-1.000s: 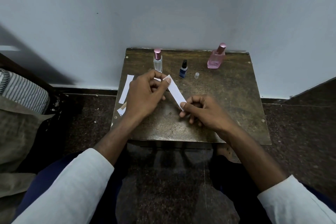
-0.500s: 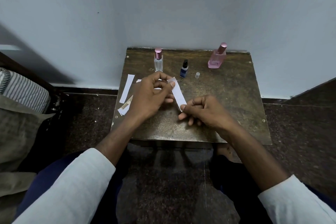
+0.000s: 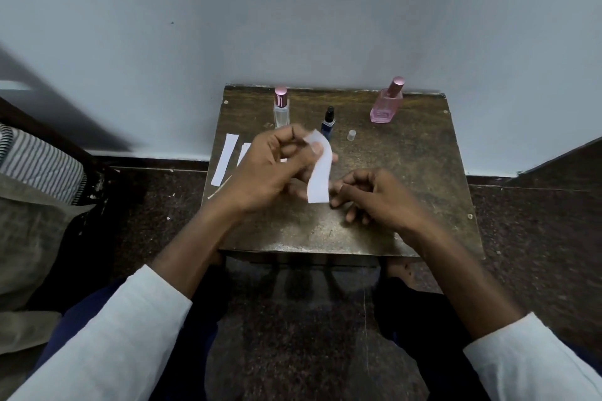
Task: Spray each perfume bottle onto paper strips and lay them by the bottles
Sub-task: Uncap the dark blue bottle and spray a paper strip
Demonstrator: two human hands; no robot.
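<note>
White paper strip (image 3: 320, 172) pinched near its top end between thumb and fingers of the left hand (image 3: 270, 169), hanging down above the worn wooden table (image 3: 407, 179). Right hand (image 3: 374, 195) just beside the strip's lower end, fingers loosely curled, gripping nothing; whether a fingertip touches the paper, cannot tell. Along the table's back edge: clear bottle (image 3: 281, 106) with pink cap at left, small blue bottle (image 3: 328, 123) with its nozzle bare, pink bottle (image 3: 387, 101) at right. Small clear cap (image 3: 351, 135) stands near the blue bottle. Spare strips (image 3: 224, 159) lie at the table's left edge.
</note>
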